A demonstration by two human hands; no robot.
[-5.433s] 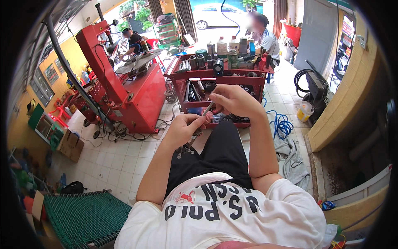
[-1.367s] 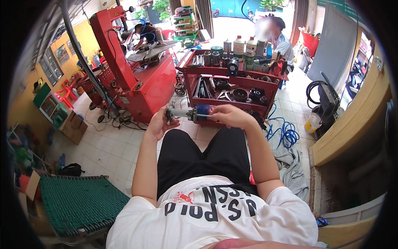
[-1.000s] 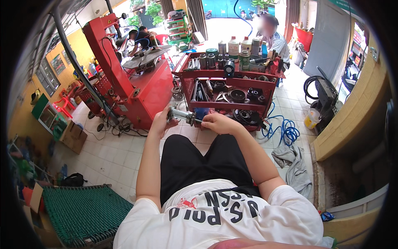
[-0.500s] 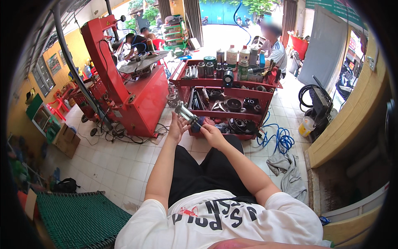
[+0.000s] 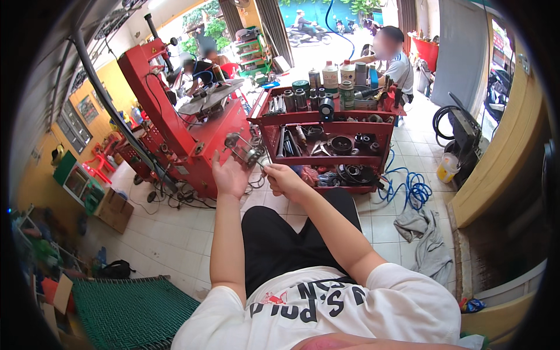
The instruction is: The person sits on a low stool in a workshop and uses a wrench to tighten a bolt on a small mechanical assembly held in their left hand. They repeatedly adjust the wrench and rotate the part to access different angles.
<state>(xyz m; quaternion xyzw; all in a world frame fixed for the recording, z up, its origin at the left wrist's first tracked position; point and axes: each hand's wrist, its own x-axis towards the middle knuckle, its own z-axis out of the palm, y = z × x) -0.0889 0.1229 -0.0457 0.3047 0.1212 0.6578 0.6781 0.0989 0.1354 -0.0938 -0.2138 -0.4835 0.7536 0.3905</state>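
Note:
In the head view my right hand [image 5: 283, 178] grips the thin rod end of a metal cylinder assembly [image 5: 245, 150], which tilts up toward the upper left with flanged, bracket-like ends. My left hand [image 5: 232, 175] has its palm turned up and fingers apart just below and left of the assembly; whether its fingertips touch it I cannot tell. My thighs in black trousers are below both hands.
A red machine [image 5: 205, 169] stands ahead left, a red tool cart [image 5: 326, 118] ahead right. A person [image 5: 396, 76] is behind the cart, others at the back left. A blue hose [image 5: 411, 192] and grey cloth [image 5: 423, 239] lie right; a green woven seat [image 5: 116, 303] is lower left.
The assembly has moved up and left, tilted from nearly level. My left hand has let go and opened beneath it. My right hand has moved left with the rod.

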